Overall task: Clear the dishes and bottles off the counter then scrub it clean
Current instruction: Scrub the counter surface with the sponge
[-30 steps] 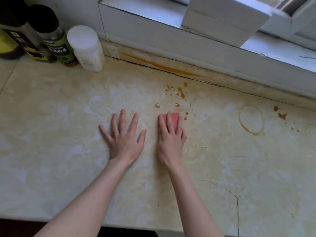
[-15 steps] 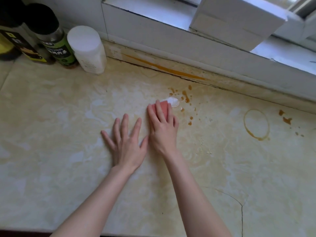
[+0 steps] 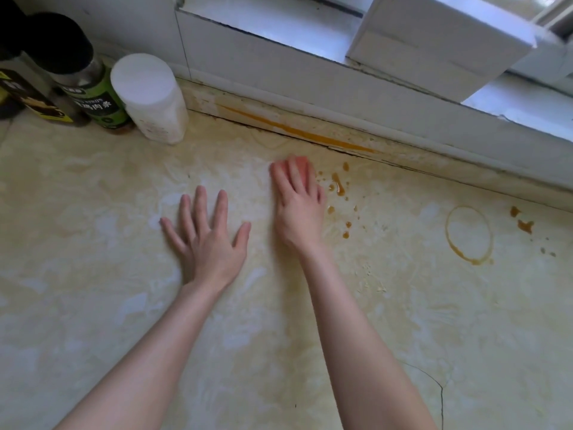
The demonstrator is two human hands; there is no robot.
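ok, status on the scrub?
Left hand flat on counter. Right hand presses sponge beside spots. Ring stain untouched; bottles back-left.

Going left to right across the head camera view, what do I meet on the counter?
Yellow-label bottle → green-label bottle → white jar → left hand → right hand pressing the pink sponge → orange drips → ring stain → brown spots.

White wall at back left, white window sill above its white front panel, white window frame upper right, soft daylight across the sill.
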